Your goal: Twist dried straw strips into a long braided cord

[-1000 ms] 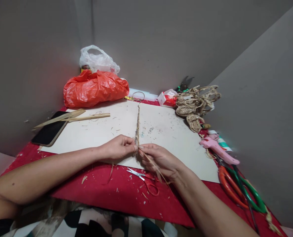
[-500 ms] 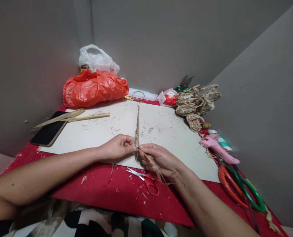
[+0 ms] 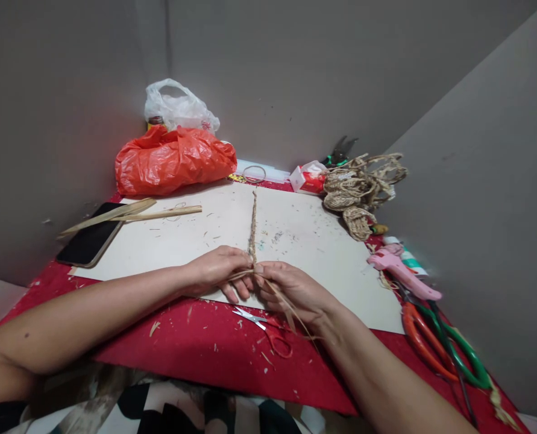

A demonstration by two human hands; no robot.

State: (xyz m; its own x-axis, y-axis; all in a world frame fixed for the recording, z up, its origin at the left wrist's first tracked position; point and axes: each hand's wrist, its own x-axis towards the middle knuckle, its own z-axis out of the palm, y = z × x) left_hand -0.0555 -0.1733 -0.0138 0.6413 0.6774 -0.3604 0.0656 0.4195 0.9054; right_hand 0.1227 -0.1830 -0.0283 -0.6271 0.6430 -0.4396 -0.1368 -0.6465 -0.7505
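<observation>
A thin brown braid of plant fibre (image 3: 253, 223) runs straight away from me over the white board (image 3: 196, 241). My left hand (image 3: 223, 271) is closed on the near end of the braid, thumb against it, with a loose strand crossing its fingers. Beside it, my right hand (image 3: 290, 292) pinches the same end between thumb and forefinger. Loose fibre strands (image 3: 288, 307) trail from that pinch over the right palm toward the wrist. Just below the hands, small scissors with red handles (image 3: 275, 337) lie on the red cloth (image 3: 196, 343).
At left, dry leaf strips (image 3: 160, 213) rest partly on a phone (image 3: 90, 241). An orange plastic bag (image 3: 173, 161) stands behind. To the right are coiled braided cord (image 3: 354, 184), a pink glue gun (image 3: 404, 274) and large scissors with orange and green handles (image 3: 424, 343). Fibre scraps litter the board.
My left hand has shifted slightly right and its lower fingers have opened out, with a strand now lying across them. The right hand keeps its pinch in nearly the same place.
</observation>
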